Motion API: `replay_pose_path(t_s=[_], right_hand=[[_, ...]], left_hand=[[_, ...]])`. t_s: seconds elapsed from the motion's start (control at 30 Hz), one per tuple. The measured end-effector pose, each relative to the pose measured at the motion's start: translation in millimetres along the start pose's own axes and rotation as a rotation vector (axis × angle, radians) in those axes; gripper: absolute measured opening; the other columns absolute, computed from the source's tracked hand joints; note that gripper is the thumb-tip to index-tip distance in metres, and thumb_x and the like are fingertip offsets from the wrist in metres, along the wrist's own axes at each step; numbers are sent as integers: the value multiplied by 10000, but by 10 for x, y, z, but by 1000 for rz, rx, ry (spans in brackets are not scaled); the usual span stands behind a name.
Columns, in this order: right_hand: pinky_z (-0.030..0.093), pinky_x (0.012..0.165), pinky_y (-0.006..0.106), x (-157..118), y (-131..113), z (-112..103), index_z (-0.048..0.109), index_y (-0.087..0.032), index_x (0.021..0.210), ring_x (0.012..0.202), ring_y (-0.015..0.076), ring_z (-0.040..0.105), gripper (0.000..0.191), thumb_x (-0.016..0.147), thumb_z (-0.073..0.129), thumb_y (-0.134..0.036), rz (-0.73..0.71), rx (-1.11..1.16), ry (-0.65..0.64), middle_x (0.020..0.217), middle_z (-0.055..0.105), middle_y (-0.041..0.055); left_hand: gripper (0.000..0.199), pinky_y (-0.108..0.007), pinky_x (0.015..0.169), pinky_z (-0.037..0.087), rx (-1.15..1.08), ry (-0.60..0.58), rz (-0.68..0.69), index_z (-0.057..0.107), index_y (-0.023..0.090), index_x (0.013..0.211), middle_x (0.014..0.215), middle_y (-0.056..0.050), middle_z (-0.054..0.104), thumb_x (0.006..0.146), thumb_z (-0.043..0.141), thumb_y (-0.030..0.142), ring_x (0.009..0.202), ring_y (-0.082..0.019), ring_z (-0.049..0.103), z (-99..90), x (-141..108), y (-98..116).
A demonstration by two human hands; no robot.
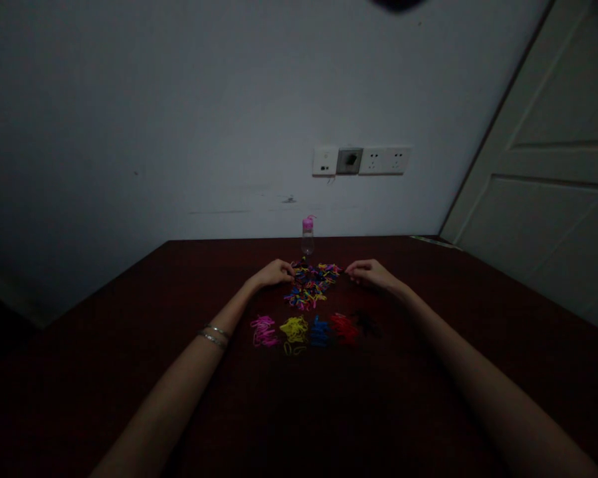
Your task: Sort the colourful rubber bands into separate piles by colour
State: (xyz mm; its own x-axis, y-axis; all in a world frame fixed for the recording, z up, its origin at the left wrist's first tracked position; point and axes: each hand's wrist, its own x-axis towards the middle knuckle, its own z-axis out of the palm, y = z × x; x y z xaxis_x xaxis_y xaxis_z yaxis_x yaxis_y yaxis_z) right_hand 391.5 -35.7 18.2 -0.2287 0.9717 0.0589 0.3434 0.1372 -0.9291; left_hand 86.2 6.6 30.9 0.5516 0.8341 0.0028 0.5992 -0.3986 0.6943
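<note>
- Looking down at the dark red counter (pixel 204 265), we had a mixed heap (pixel 309 287) of small coloured loops right there between the two hands!
- Over on the left, we saw the left hand (pixel 274 273) at the heap's edge, its fingers (pixel 288 268) curled in towards the loops; how far open they were, or whether they had hold of one, we couldn't tell.
- Across on the right, we found the right hand (pixel 371 272) just beside the heap, thumb and forefinger tips drawn close; in that gloom we couldn't tell whether there was a gap or anything caught in it.
- Nearer to us, what a line-up, left to right: pink pile (pixel 264 331), yellow pile (pixel 294 328), blue pile (pixel 319 331), red pile (pixel 344 328), dark pile (pixel 366 323)!
- We spotted a few yellow loops (pixel 299 350) just in front of the yellow pile.
- Behind the heap, we had a clear bottle (pixel 307 243) upright, pink cap (pixel 307 224) on top.
- Up on the pale wall (pixel 204 119), we picked out a row of sockets (pixel 373 160).
- And bracelets (pixel 214 335), we noted, circled the left forearm!
</note>
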Motion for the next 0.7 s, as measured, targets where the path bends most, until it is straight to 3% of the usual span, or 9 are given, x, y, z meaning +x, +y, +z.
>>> replay_pose_path(t_s=[0.27,0.7], right_hand=[[320,422,188,-27,5,-18,617,-149,785,535,97,502,194,649,562,-276,33,-49,7,640,589,28],[334,414,184,9,66,-34,622,-144,807,533,96,514,198,667,555,-268,30,-80,-10,648,604,31]], left_hand=[[237,-196,470,269,3,34,14,632,96,723,508,39,455,615,602,305,484,-75,381,5,41,-107],[338,-207,485,294,15,50,6,636,102,706,552,12,523,596,637,421,516,-92,429,0,81,-212]])
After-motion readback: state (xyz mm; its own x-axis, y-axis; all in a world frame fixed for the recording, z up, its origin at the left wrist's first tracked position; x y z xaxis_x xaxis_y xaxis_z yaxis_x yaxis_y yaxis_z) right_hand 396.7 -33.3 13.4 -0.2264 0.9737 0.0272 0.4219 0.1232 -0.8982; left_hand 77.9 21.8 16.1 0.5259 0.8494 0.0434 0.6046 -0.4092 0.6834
